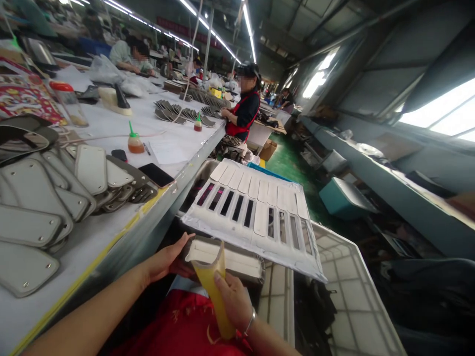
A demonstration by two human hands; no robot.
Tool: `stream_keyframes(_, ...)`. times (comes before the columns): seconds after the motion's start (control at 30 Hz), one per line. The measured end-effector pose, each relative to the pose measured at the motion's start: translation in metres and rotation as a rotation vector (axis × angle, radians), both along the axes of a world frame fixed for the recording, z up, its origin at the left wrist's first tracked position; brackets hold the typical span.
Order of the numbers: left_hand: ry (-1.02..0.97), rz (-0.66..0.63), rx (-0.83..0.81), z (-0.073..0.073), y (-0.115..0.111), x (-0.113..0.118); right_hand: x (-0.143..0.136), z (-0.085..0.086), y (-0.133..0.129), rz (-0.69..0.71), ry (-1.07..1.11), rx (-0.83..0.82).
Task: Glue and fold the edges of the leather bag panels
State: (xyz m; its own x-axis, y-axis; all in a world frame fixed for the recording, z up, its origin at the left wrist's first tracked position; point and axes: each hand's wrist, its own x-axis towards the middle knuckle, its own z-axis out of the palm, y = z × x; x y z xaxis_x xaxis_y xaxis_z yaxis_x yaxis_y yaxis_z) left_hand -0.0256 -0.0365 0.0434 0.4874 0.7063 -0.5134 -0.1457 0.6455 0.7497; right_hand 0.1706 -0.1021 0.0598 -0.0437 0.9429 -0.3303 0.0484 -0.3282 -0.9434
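Observation:
My left hand point(174, 259) grips the left end of a dark grey curved piece point(262, 269) with a white, padded-looking face, held low in front of me. In my right hand point(233, 299) is a yellow curved scraper-like sheet point(213, 287), its flared upper edge against the white face. What the sheet is made of I cannot tell. Just beyond my hands, a white slotted board point(245, 237) slopes away, with rows of white strips point(261, 190) lying on it. Some slots show dark gaps.
On the left, a white table point(174, 143) bears grey riveted pieces point(35, 225), a phone point(156, 175) and a green-tipped bottle point(135, 143). Pale crates point(356, 296) stand at the lower right. A co-worker point(245, 109) in a red apron stands further along the table.

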Motion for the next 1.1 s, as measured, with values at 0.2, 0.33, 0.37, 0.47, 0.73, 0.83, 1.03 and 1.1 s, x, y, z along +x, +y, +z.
stream_keyframes(0.2, -0.132, -0.016, 0.039, -0.001, 0.004, 0.004, -0.013, -0.005, -0.011, 0.046, 0.051, 0.04)
stream_keyframes(0.33, -0.176, 0.059, 0.074, -0.008, 0.004, 0.01, -0.012, -0.007, -0.009, 0.066, 0.005, 0.185)
stream_keyframes(0.37, -0.177, 0.072, 0.074, -0.009, 0.005, 0.011, -0.011, -0.006, -0.007, 0.077, -0.033, 0.246)
stream_keyframes(0.47, -0.16, 0.1, 0.065, -0.012, 0.006, 0.013, -0.003, -0.002, 0.0, 0.14, -0.09, 0.279)
stream_keyframes(0.73, -0.242, 0.169, 0.06, -0.019, 0.001, 0.013, -0.01, -0.015, -0.008, 0.116, 0.101, -0.196)
stream_keyframes(0.83, -0.322, 0.199, 0.058, -0.021, -0.001, 0.011, -0.035, -0.027, -0.013, 0.014, 0.226, -0.234)
stream_keyframes(1.03, -0.391, 0.169, 0.02, -0.02, -0.005, 0.0, -0.077, -0.039, -0.014, -0.052, 0.461, -0.4)
stream_keyframes(1.1, -0.398, 0.164, 0.001, -0.021, -0.005, -0.002, -0.081, -0.04, -0.013, -0.064, 0.509, -0.41)
